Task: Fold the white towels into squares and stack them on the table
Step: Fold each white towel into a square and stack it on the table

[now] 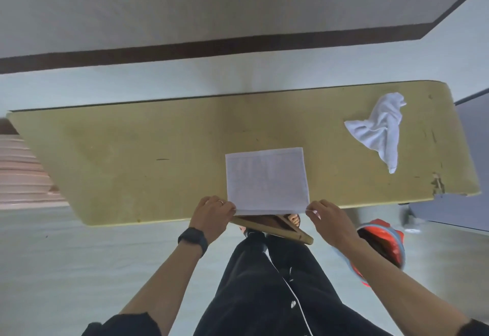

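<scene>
I am pinching the near corners of the flat white towel (267,179), lying at the worktop's (132,163) near edge, with my left grip (214,211) and right grip (325,219), aiming to be carrying both corners level so the edges are meeting squarely.

Both hands pinch the flat towel (267,179); crumpled towel (378,129) apart.

The yellow table (132,155) bears a flat towel (267,179) and a crumpled towel (378,129).

Flat towel (267,179) at table (132,166) near edge; crumpled towel (378,129) far R.
</scene>
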